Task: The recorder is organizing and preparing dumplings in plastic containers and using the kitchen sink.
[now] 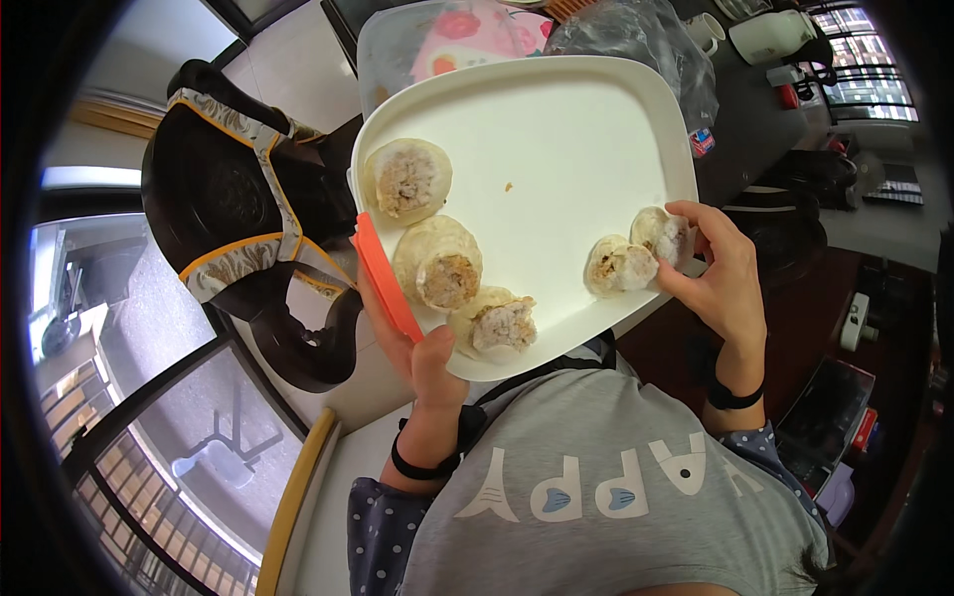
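A white plastic tray (566, 164) with raised sides is held up in front of me. My left hand (428, 357) grips its lower left side, beside a red-orange clip handle (386, 279). Several pale, round dumplings with filling showing lie on it: one at the upper left (408, 179), one below it (440, 264) and one at the bottom edge (498, 324). At the right, my right hand (708, 268) pinches a smaller dumpling (662, 235) between thumb and fingers. Another dumpling (620, 266) touches it on the left. A small crumb (509, 187) lies mid-tray.
Behind the tray, a dark table (768, 104) holds a clear plastic container (387, 52), a crumpled plastic bag (633, 45), a white mug (704, 33) and a pale jar (771, 36). A dark wooden chair (216, 171) with patterned trim stands at the left.
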Demonstrator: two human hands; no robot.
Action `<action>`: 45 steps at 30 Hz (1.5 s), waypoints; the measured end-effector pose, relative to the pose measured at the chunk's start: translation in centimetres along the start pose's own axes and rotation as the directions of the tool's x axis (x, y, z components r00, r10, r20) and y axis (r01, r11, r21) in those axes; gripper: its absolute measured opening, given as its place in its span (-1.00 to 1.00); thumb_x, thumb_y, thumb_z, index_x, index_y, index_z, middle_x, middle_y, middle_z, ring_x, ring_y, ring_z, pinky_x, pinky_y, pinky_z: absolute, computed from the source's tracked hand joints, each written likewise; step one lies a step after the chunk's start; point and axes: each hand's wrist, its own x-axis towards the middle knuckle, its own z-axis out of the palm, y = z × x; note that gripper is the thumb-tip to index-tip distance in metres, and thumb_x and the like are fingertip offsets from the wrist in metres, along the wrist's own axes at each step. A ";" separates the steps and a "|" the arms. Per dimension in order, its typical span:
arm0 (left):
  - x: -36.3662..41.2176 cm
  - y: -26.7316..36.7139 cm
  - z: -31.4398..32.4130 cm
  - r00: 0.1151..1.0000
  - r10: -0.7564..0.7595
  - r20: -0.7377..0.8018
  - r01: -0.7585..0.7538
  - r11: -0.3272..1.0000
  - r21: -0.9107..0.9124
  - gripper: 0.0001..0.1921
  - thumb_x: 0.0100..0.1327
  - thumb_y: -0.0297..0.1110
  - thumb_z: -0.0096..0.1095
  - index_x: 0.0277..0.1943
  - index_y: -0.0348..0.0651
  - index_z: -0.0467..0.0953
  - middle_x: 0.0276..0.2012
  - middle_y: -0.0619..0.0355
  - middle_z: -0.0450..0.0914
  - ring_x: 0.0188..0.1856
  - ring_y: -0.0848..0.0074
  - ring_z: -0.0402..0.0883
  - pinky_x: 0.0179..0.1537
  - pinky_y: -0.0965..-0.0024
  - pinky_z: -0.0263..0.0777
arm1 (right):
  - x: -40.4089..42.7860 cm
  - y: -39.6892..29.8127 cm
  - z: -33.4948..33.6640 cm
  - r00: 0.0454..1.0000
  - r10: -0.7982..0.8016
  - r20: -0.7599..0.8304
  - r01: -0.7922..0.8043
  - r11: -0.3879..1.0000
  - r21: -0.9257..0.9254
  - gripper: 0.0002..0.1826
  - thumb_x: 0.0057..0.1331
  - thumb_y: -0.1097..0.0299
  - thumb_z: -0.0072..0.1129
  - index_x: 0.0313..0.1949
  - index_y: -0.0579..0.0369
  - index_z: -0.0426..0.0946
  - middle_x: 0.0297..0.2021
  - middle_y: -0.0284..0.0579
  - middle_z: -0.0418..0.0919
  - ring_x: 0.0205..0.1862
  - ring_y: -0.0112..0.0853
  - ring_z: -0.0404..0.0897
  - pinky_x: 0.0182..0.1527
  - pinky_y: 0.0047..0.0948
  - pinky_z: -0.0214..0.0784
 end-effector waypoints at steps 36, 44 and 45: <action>-0.8 -3.2 -1.3 0.999 -0.045 0.029 0.048 0.994 -0.100 -0.36 0.10 -0.26 -0.10 0.27 -0.38 0.23 0.16 -0.12 0.40 0.20 0.13 0.45 0.21 0.10 0.38 | -2.2 -0.2 2.7 0.949 -0.230 0.217 0.260 0.958 -0.119 -0.55 0.11 0.10 0.35 -0.19 0.20 0.48 -0.40 -0.07 0.52 -0.34 -0.15 0.59 -0.31 -0.23 0.44; -1.1 -4.0 -1.4 0.995 -0.013 -0.098 0.008 0.999 -0.050 -0.36 0.10 -0.26 -0.10 0.26 -0.37 0.24 0.14 -0.10 0.41 0.19 0.14 0.46 0.21 0.12 0.39 | -1.5 -0.4 5.0 0.974 -0.186 0.131 0.191 0.981 -0.022 -0.52 0.16 0.10 0.32 -0.23 0.26 0.33 -0.46 0.06 0.52 -0.41 -0.04 0.58 -0.36 -0.18 0.42; -1.1 -3.9 -1.6 0.992 -0.038 -0.121 0.030 0.997 -0.066 -0.36 0.09 -0.26 -0.10 0.26 -0.37 0.24 0.13 -0.09 0.42 0.19 0.14 0.46 0.21 0.13 0.39 | -1.3 -0.5 5.2 0.980 -0.181 0.079 0.182 0.983 0.001 -0.54 0.16 0.12 0.31 -0.24 0.25 0.34 -0.46 0.05 0.53 -0.41 -0.05 0.58 -0.36 -0.18 0.42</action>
